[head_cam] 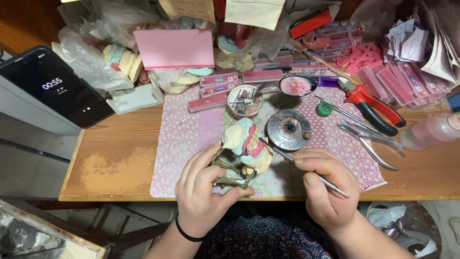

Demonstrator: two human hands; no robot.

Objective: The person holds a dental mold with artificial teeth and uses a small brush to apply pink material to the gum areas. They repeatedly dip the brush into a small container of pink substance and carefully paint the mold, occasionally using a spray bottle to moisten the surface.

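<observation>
We see the left hand (203, 192) with its grip closed around the metal frame of a dental model (244, 148), held just above the counter (115, 163) edge. The right hand (323, 184) pinches a thin metal tool (302, 167), its tip touching the model's pink gum.

A mat (191, 139) lies on the tabletop (115, 163), with a dental model (245, 144) held above its near edge between the left hand (203, 189) and the right hand (326, 187). A thin tool (306, 170) in the right hand reaches left to the model. Behind the model stand a cup (245, 100) and, to its right, a round burner (289, 129). Pliers (371, 108) lie farther right, a bottle (431, 130) beyond them. A phone (52, 86) rests at far left.
</observation>
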